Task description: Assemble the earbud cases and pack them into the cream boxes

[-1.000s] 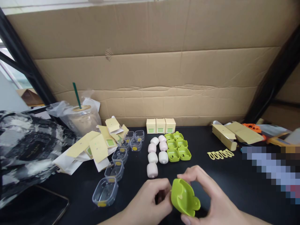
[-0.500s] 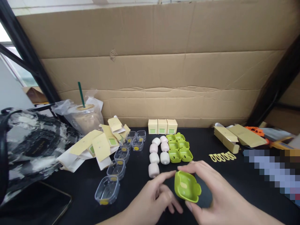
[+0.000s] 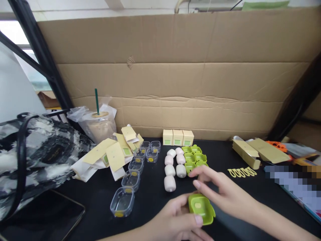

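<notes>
My left hand [image 3: 175,219] is closed on a small green scalloped plastic cup [image 3: 206,211], tilted so that its inside shows a pale oval patch. The thumb presses on the near rim while the other fingers are partly hidden beneath. Just above it, my right hand [image 3: 223,189] is off the cup, thumb and forefinger apart. Its forefinger tip reaches the front of a group of similar green cups [image 3: 190,158], partly covering them. Left of that group, two columns of white and pale pink marshmallow-shaped pieces [image 3: 170,183] lie on the black table.
A line of clear plastic cups [image 3: 122,202] with yellow stickers curves along the left. Behind them lie flattened cartons [image 3: 115,155], a bagged drink [image 3: 100,127] and a bag [image 3: 47,154]. Three small boxes [image 3: 178,137] stand at the back; yellow rings [image 3: 242,172] lie right.
The green cup has passed from my right hand to my left. My right hand has let go and moved up toward the other green cups. The view has shifted slightly.
</notes>
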